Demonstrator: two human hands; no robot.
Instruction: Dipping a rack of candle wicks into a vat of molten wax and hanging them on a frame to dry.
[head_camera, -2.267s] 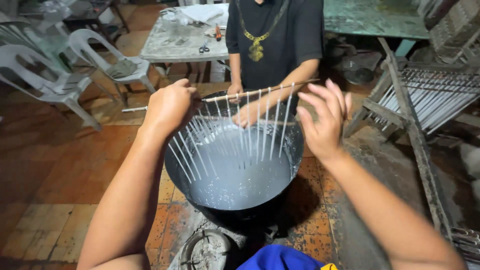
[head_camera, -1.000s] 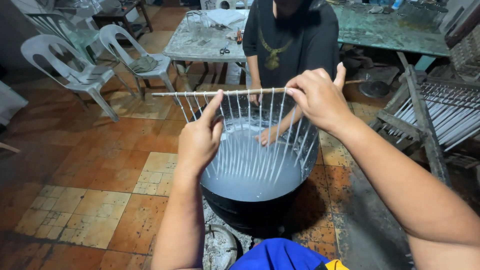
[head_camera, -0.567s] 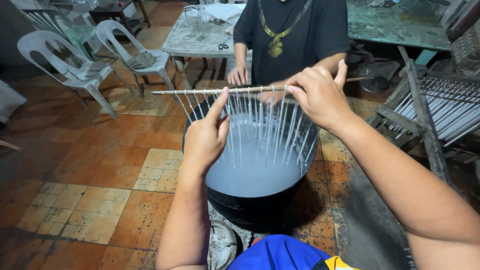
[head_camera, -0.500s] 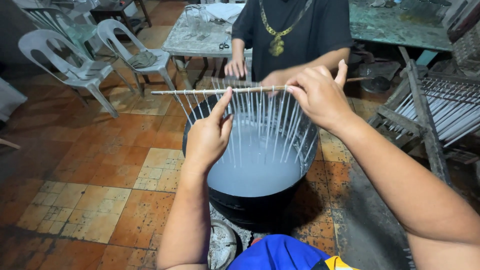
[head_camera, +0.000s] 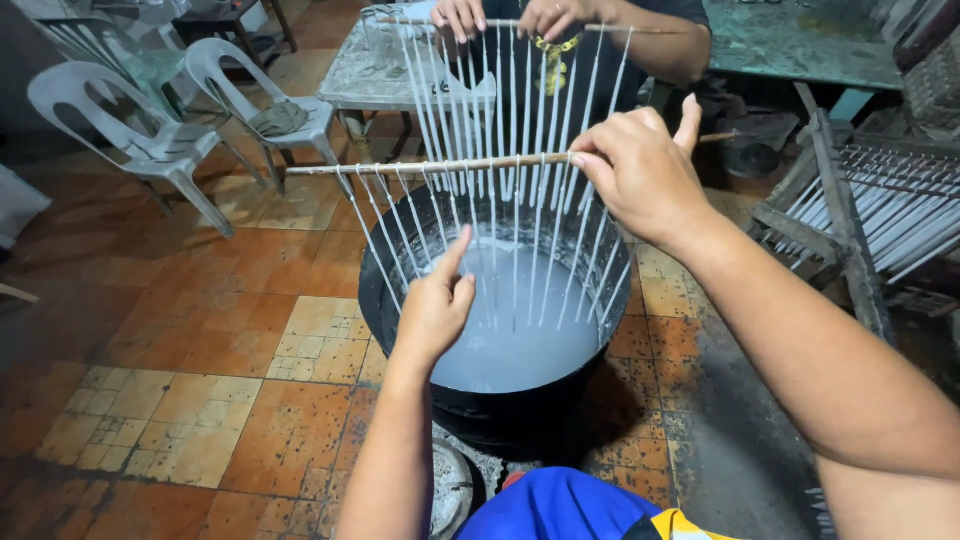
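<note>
Since half a second ago, our left hand (head_camera: 435, 305) has let go of the wooden stick (head_camera: 450, 163) and dropped to the hanging white candles (head_camera: 520, 250), fingers loosely spread with the forefinger raised among them. Our right hand (head_camera: 640, 170) pinches the stick, thumb up, holding it level above the black pot (head_camera: 400, 300). Across the pot, another person's hands (head_camera: 505, 15) have lifted a second stick of candles; that person's body is cut off at the frame top. Pale liquid wax (head_camera: 520, 335) fills the pot, and the candle tips hang just above it. Left of the pot stand grey plastic chairs (head_camera: 190, 110); right of it lies a wooden rack (head_camera: 870, 215) of more candles, partly hidden by our forearm.
</note>
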